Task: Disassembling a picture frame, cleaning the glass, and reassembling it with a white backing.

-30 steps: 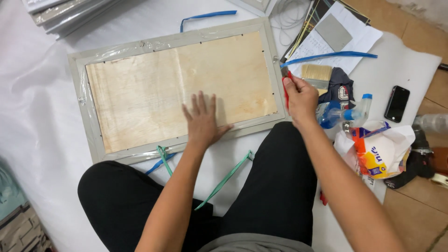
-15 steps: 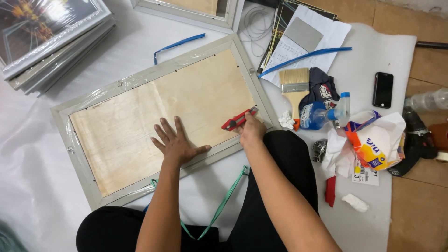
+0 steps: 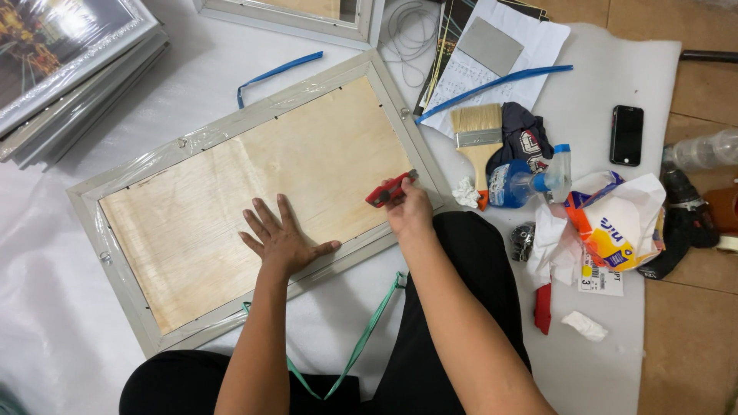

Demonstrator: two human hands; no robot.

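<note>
The work surface is the floor (image 3: 692,338), laid with tan tiles that show bare from 1 o'clock down to 5 o'clock. Over most of it lies a white foam sheet (image 3: 600,369), its edge running down the right side; toward 9 o'clock a glossier white plastic covering (image 3: 46,253) spreads out, wrinkled. Light is even and soft, with bright glare on a stack of wrapped picture frames (image 3: 61,69) at 10 o'clock. Another frame's edge (image 3: 292,15) sits at 12 o'clock. No walls or windows show.

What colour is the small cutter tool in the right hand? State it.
Red, seen in the head view: the small cutter tool gripped by the right hand.
</note>
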